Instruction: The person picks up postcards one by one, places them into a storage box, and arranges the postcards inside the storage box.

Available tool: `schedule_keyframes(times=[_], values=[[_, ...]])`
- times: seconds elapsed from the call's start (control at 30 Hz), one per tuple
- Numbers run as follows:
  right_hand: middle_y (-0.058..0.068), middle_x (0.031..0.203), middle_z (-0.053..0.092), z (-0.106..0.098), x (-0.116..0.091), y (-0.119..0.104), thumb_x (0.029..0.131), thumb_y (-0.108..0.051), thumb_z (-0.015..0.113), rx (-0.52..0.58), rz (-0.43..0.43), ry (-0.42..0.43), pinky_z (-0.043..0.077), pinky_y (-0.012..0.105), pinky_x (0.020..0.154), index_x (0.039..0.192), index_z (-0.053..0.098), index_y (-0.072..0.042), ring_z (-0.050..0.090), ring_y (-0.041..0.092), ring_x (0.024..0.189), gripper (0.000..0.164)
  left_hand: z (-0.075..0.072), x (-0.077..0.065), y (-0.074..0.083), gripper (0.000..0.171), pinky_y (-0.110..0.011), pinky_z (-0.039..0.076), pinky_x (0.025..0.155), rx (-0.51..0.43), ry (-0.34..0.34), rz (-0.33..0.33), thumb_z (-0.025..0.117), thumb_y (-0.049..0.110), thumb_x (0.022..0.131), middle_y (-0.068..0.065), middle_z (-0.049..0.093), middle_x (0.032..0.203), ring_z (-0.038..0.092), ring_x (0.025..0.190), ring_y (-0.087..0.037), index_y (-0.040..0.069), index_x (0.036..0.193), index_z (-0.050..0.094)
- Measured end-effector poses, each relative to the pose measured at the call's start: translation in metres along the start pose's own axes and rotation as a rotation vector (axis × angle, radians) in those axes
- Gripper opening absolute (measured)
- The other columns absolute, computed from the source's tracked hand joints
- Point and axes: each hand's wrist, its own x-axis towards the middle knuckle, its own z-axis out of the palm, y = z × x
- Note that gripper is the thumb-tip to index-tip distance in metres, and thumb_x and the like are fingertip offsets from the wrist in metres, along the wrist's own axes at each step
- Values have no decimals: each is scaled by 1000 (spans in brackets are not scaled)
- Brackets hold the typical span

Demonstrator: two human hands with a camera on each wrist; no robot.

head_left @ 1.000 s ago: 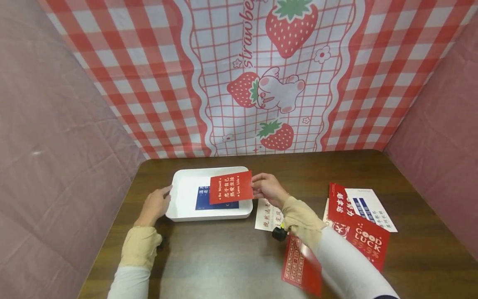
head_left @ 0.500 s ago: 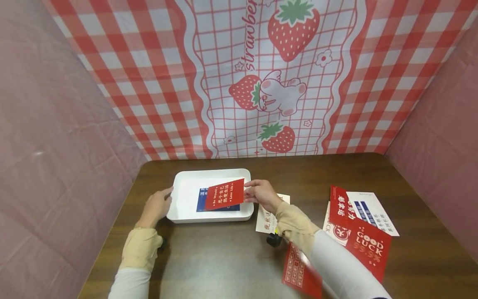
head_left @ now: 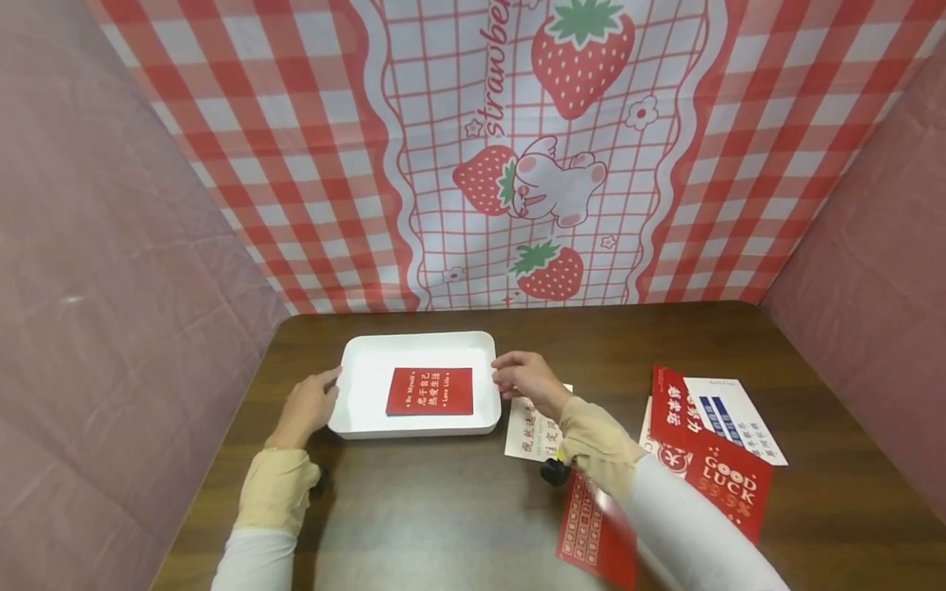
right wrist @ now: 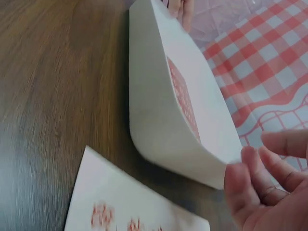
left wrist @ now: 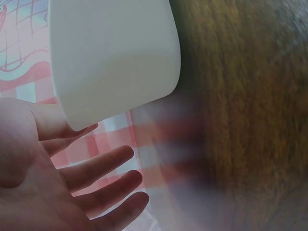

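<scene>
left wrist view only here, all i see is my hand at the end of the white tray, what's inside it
Observer: In the head view, a red card lies in the white tray.
Operator: ok is the right hand holding a card too
Observer: No, the right hand holds no card.
Operator: any cards outside the tray
Observer: Yes, a white card with writing lies on the table, to the right of the tray in the head view.
</scene>
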Motion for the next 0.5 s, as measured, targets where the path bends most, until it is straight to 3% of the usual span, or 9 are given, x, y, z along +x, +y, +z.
schedule_keyframes(times=[0.13, 0.37, 0.5], values=[[14, 94, 65, -10, -4, 2, 80, -5, 65, -164, -45, 7, 52, 45, 81, 106, 61, 7, 57, 18, 80, 29, 0, 0, 0, 42, -61, 37, 98, -1, 3, 2, 42, 12, 93, -30, 49, 132, 43, 119, -48, 4, 135, 47], [14, 92, 64, -22, -8, 8, 74, -12, 74, -409, -147, -11, 48, 34, 73, 99, 65, 1, 55, 20, 80, 30, 1, 0, -1, 43, -60, 38, 97, -2, 7, -16, 43, 12, 93, -29, 49, 132, 44, 118, -47, 5, 135, 47], [16, 101, 62, -26, -11, 10, 74, -20, 74, -585, -202, -32, 46, 41, 79, 102, 65, -3, 53, 24, 90, 34, 1, -1, -1, 43, -60, 37, 98, -9, -1, -18, 43, 12, 93, -29, 48, 133, 43, 119, -47, 5, 135, 46]])
